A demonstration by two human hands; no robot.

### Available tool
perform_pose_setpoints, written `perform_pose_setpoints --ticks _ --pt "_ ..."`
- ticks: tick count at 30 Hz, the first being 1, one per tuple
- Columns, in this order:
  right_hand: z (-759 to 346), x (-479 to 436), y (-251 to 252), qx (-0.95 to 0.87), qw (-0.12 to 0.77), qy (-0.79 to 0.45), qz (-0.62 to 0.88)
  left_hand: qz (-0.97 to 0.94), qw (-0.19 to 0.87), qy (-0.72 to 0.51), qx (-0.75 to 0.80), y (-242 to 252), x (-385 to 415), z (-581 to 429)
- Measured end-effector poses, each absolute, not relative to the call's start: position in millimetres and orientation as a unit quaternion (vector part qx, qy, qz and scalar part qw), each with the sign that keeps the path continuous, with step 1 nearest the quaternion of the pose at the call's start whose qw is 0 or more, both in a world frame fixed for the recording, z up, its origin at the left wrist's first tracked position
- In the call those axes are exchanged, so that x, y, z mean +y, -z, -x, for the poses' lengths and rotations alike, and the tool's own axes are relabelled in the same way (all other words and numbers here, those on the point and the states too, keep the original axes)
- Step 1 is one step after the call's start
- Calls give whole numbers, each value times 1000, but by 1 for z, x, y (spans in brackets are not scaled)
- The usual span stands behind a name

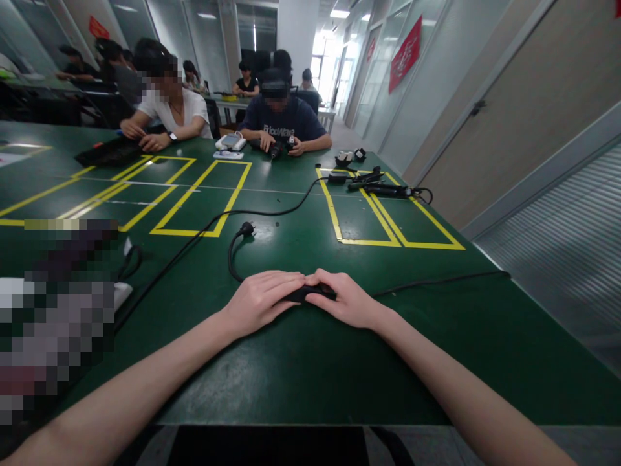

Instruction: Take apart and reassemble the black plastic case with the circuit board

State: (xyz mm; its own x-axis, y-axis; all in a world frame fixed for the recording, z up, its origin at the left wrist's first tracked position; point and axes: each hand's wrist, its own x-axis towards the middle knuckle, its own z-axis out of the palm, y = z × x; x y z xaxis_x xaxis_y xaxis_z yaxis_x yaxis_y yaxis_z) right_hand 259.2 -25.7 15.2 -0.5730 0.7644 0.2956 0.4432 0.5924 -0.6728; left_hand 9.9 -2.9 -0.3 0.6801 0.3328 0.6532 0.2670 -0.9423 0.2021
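My left hand (264, 299) lies palm down on a black object (303, 294) on the green table (301, 362), fingers together and curved over it. My right hand (345, 298) covers the object's other end, fingers closed over it. Most of the object is hidden under both hands. A black cord (233, 255) runs from it to a plug (246, 228) lying on the table beyond my left hand. Another black cable (436, 281) leads off to the right.
Yellow tape rectangles (383, 220) mark the table. A long black cable (194, 236) crosses it. Black tools (383, 188) lie at the far right. Two people sit across the table, one holding a black tool (276, 150). A blurred area fills the left.
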Motion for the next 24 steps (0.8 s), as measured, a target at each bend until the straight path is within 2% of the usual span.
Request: perform_pose_setpoints --ticks 3,10,13,16,19,24 --pt "-261 -28 -18 -796 273 -404 359 -924 17 -359 131 -2 -4 -10" --pt "-253 -31 -18 -770 316 -401 382 -910 -21 -388 143 -6 -4 -12" --pt "-256 -27 -22 -705 378 -448 399 -885 -54 -436 154 -10 -7 -12" --pt "-267 -18 -33 -612 463 -475 431 -880 -44 -446 157 -12 -9 -11" --pt "-291 -5 -49 -520 562 -441 469 -897 -6 -414 154 -12 -9 -11" --pt "-362 22 -60 -446 693 -272 497 -904 33 -399 149 -10 -7 -12"
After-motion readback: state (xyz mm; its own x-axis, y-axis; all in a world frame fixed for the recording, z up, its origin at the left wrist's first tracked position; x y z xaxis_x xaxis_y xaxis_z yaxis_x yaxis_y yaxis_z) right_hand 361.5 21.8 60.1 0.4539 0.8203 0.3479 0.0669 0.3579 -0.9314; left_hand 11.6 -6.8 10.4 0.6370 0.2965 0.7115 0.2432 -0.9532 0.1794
